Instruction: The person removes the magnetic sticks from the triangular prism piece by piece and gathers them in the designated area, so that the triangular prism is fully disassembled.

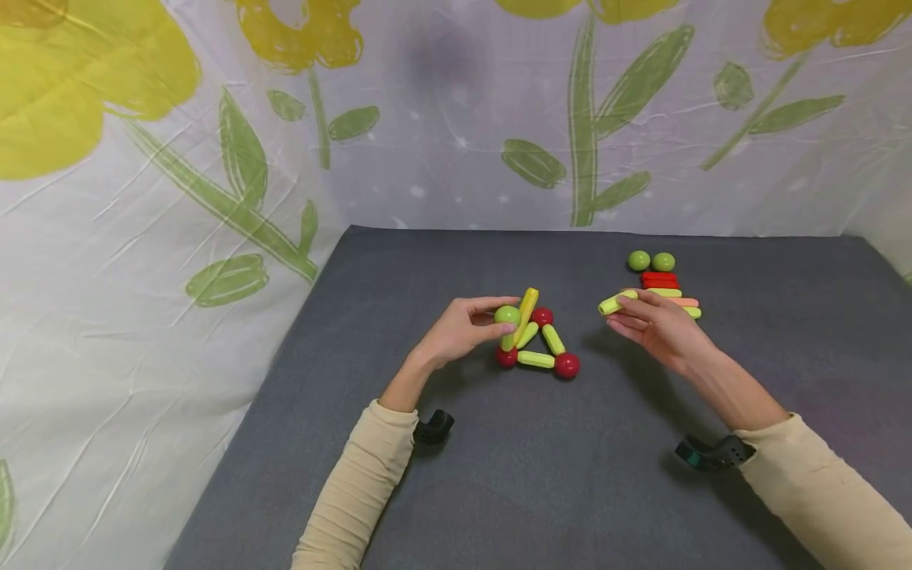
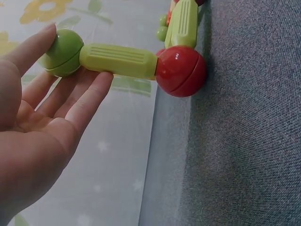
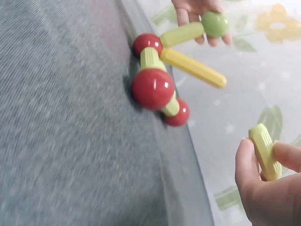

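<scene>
My left hand (image 1: 456, 331) pinches a green ball (image 1: 507, 314) between thumb and fingers. Below that ball a short yellow-green rod (image 2: 120, 61) runs to a red ball (image 2: 182, 71) on the table. Three red balls joined by yellow-green rods (image 1: 536, 360) form a triangle lying flat. From the left corner's red ball, a longer yellow rod (image 1: 526, 310) slants upward, its far end free. To the right, my right hand (image 1: 666, 328) holds a loose yellow-green rod (image 3: 266, 153) above the table between thumb and fingers, apart from the triangle.
Behind my right hand, two green balls (image 1: 651, 261) sit at the back of the dark grey table (image 1: 499, 491). Red rods (image 1: 659, 280) lie in front of them, with yellow-green and orange rods (image 1: 688, 302) partly hidden by the hand. A flower-printed sheet (image 1: 456, 158) hangs behind the table.
</scene>
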Available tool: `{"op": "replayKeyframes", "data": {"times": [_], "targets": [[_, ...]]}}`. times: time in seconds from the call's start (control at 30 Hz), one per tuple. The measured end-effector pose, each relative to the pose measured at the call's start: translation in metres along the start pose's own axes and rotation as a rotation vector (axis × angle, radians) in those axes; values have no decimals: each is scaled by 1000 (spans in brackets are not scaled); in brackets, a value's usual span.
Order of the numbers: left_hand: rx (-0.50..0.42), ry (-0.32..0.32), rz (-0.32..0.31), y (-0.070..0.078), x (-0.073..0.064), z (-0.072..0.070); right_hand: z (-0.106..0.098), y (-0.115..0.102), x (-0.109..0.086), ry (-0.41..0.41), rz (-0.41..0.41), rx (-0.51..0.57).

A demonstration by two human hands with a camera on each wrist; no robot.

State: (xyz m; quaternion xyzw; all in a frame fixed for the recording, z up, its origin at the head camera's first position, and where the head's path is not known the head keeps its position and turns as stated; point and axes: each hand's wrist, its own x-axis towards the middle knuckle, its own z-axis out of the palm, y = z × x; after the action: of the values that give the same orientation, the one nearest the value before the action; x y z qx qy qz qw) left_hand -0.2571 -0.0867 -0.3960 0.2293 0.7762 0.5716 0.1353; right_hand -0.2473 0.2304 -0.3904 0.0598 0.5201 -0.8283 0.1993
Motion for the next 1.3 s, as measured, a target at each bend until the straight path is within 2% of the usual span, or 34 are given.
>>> {"op": "replayKeyframes", "data": {"times": [0.27,0.3,0.43,0.53,0.67,0.8,1.13,1.3], "targets": [[8,16,-9,-1,0,-4,-22,3,-8,-29,-30,78],[10,11,-12,3,-1,-4,-25,3,-9,-39,-36,83],[-4,-19,-20,4,-1,-3,-35,5,-12,-59,-65,40],[-17,-36,-19,1,1,-2,-42,5,-15,-24,-45,1],[-23,-42,-10,1,0,-1,-50,5,-20,73,9,-41],[-30,-41,3,-1,0,-1,-58,7,-21,136,3,-104],[-32,-49,-1,0,0,0,-70,8,-21,192,0,-174],[-31,-53,0,0,1,0,-78,8,-21,217,-5,-153]]}}
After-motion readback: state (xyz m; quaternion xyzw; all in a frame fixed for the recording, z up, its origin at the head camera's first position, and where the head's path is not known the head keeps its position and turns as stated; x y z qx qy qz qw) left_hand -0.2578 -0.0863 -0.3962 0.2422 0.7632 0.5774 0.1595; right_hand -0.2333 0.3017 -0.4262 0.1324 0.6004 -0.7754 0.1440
